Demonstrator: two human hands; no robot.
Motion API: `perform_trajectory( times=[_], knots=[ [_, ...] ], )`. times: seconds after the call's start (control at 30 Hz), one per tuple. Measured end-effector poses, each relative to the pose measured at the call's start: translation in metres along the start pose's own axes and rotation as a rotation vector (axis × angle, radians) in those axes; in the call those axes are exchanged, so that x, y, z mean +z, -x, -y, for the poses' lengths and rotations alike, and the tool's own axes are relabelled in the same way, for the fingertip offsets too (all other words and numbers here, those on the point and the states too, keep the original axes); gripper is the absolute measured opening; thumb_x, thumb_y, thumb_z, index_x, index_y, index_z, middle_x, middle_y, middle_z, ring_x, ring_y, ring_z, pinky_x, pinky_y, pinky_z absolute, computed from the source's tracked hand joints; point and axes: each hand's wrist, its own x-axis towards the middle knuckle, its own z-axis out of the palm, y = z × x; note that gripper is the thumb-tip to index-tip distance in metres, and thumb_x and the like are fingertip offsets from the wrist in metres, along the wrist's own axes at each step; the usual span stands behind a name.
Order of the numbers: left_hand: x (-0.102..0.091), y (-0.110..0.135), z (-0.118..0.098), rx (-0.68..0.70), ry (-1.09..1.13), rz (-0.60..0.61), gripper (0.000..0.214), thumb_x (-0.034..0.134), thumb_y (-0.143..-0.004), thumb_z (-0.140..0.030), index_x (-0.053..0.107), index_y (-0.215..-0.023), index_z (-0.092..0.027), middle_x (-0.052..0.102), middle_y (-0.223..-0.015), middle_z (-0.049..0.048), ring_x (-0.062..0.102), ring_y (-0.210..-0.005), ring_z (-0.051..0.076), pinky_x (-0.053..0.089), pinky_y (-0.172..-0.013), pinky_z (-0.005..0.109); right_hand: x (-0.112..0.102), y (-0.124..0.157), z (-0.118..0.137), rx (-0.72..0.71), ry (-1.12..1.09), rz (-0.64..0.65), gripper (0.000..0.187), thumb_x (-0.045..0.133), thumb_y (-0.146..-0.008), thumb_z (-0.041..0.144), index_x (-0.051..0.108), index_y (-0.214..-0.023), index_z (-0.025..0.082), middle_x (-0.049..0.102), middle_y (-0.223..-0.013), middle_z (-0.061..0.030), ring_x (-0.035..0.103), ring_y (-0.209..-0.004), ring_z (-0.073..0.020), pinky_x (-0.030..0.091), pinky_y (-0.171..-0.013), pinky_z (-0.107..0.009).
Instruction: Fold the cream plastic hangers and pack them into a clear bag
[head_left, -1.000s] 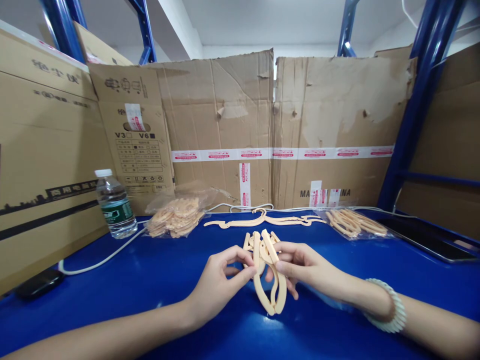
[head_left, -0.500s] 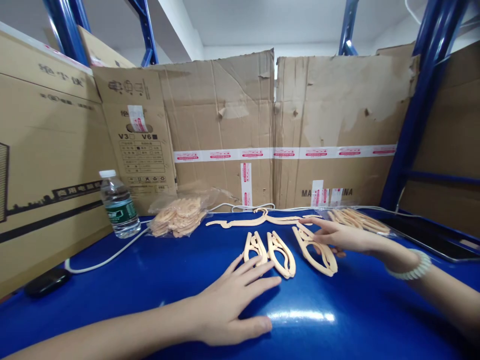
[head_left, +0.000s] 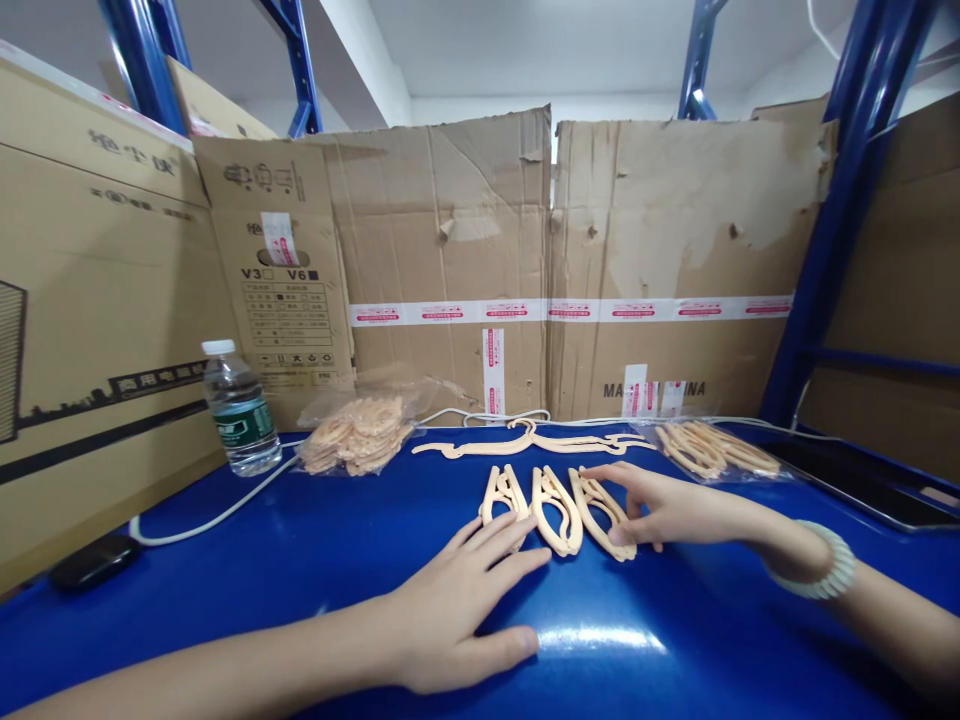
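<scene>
Three folded cream plastic hangers lie side by side on the blue tabletop [head_left: 300, 560]. My left hand [head_left: 465, 600] is open, its fingers spread and lying across the lower part of the left folded hanger [head_left: 491, 490]. The middle folded hanger [head_left: 556, 510] is close to those fingertips. At the right, my right hand [head_left: 667, 508] grips the right folded hanger [head_left: 600, 505] by its outer side, index finger at the top and thumb near the bottom. Behind them lies an unfolded hanger [head_left: 487, 447] with its arms stretched out and its hook at the back.
A clear bag of folded hangers [head_left: 356, 435] sits at the back left, another bag of hangers [head_left: 712, 450] at the back right. A water bottle [head_left: 240, 415], a black mouse-like object [head_left: 96, 562], a white cable [head_left: 202, 525] and a dark tablet [head_left: 862, 485] surround them. Cardboard [head_left: 450, 250] walls the back.
My right hand has moved left, bringing the right folded hanger down beside the middle one. The left and middle hangers have shifted slightly left. My left hand stays nearly in place.
</scene>
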Motion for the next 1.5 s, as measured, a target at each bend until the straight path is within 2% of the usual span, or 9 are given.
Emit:
perform_trajectory(
  times=[0.2,0.3,0.47,0.63,0.9,1.03,1.2,1.3,1.5],
  knots=[
    [-0.007,0.000,-0.007,-0.010,-0.020,0.047,0.068,0.053,-0.091,-0.049,0.021,-0.150,-0.035,0.013,-0.159,0.0026,0.007,-0.145,0.037,0.010,-0.114,0.063,0.007,0.003,0.013,-0.191,0.254,0.004,0.074,0.070,-0.079,0.043,0.042,-0.143,0.020,0.039,-0.142,-0.0147,0.052,-0.118,-0.0306,0.044,-0.099,-0.041],
    [-0.007,0.000,-0.006,-0.007,-0.008,0.034,0.068,0.053,-0.091,-0.050,0.023,-0.150,-0.035,0.017,-0.159,0.0040,0.010,-0.145,0.038,0.010,-0.114,0.065,0.016,0.001,0.015,-0.207,0.331,-0.018,0.069,0.065,-0.084,0.042,0.038,-0.145,0.023,0.034,-0.147,-0.0145,0.054,-0.118,-0.0310,0.044,-0.100,-0.041],
    [-0.001,0.001,0.005,-0.030,-0.024,-0.006,0.067,0.053,-0.090,-0.052,0.027,-0.149,-0.035,0.022,-0.158,0.0052,0.013,-0.145,0.039,0.012,-0.114,0.064,0.029,-0.004,0.013,-0.257,0.430,-0.125,0.058,0.056,-0.091,0.043,0.039,-0.145,0.028,0.034,-0.148,-0.0144,0.066,-0.094,-0.0244,0.050,-0.089,-0.039],
    [-0.002,-0.001,0.012,-0.044,-0.031,-0.046,0.064,0.054,-0.090,-0.049,0.031,-0.148,-0.036,0.026,-0.157,0.0052,0.018,-0.144,0.038,0.012,-0.114,0.064,0.035,-0.011,0.017,-0.329,0.500,-0.216,0.048,0.048,-0.095,0.039,0.043,-0.142,0.025,0.046,-0.138,-0.0148,0.060,-0.109,-0.0295,0.050,-0.091,-0.042],
    [-0.003,-0.002,0.014,-0.086,-0.043,-0.029,0.064,0.052,-0.091,-0.051,0.029,-0.148,-0.035,0.023,-0.158,0.0035,0.014,-0.145,0.037,0.011,-0.114,0.064,0.038,-0.015,0.013,-0.352,0.523,-0.241,0.052,0.042,-0.098,0.043,0.034,-0.146,0.023,0.042,-0.141,-0.0149,0.054,-0.118,-0.0308,0.049,-0.094,-0.045],
    [0.003,-0.005,0.024,-0.122,0.047,-0.182,0.061,0.050,-0.093,-0.045,0.033,-0.147,-0.023,0.028,-0.157,0.0089,0.020,-0.145,0.031,0.015,-0.118,0.053,0.035,-0.014,0.009,-0.280,0.453,-0.332,0.060,0.042,-0.097,0.048,0.029,-0.146,0.017,0.039,-0.143,-0.0187,0.058,-0.112,-0.0306,0.047,-0.094,-0.044],
    [0.003,-0.019,0.050,-0.294,0.381,-0.544,0.039,0.055,-0.086,-0.031,0.055,-0.123,-0.019,0.054,-0.134,0.0112,0.046,-0.129,0.028,0.035,-0.110,0.045,0.020,-0.018,-0.003,-0.091,0.507,-0.341,0.031,0.039,-0.097,0.035,0.051,-0.120,0.017,0.062,-0.114,-0.0132,0.063,-0.095,-0.0265,0.049,-0.080,-0.036],
    [0.003,-0.025,0.065,-0.387,0.490,-0.594,0.030,0.054,-0.079,-0.025,0.059,-0.108,-0.017,0.062,-0.119,0.0125,0.056,-0.115,0.028,0.048,-0.095,0.043,0.013,-0.023,-0.013,-0.052,0.566,-0.308,0.023,0.042,-0.093,0.023,0.059,-0.107,0.018,0.063,-0.105,-0.0111,0.063,-0.093,-0.0248,0.047,-0.081,-0.034],
    [0.004,-0.026,0.069,-0.395,0.554,-0.647,0.038,0.054,-0.058,-0.010,0.059,-0.095,-0.018,0.063,-0.111,0.0097,0.057,-0.110,0.027,0.045,-0.094,0.041,0.014,-0.025,-0.017,-0.075,0.577,-0.293,0.022,0.045,-0.091,0.023,0.060,-0.107,0.021,0.061,-0.105,-0.0095,0.064,-0.090,-0.0232,0.047,-0.080,-0.031]
  ],
)
